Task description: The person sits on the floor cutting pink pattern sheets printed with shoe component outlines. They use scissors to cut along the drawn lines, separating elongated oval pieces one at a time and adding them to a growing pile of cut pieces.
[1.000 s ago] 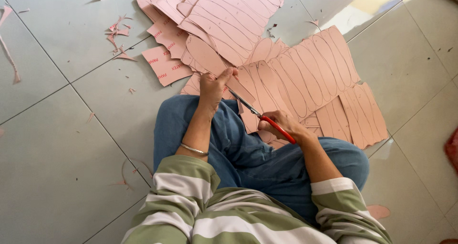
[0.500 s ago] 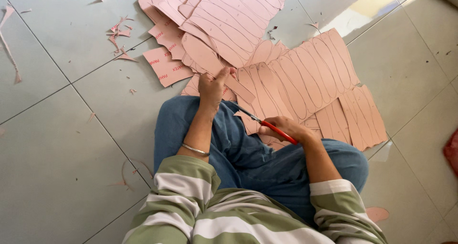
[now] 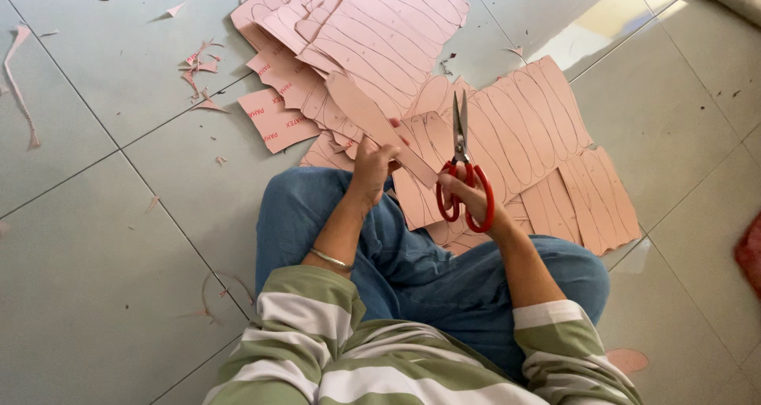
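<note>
**Cut strip to the left, blades pointing away**

From the head camera, looking down over the lap: the left hand (image 3: 372,163) has its fingers closed on the near end of a long, narrow pink sheet strip with rounded ends (image 3: 372,124). The strip's long axis slants up and to the left, away from the body. Just beside it, the right hand (image 3: 468,199) grips the red-handled steel scissors (image 3: 462,175), fingers through the loops; the blades stand shut or nearly so, pointing straight away. So the strip lies left of the blades, its near end almost touching them. Both sit above the pink marked sheets (image 3: 539,127) spread on the grey tiled floor (image 3: 95,254).
</note>
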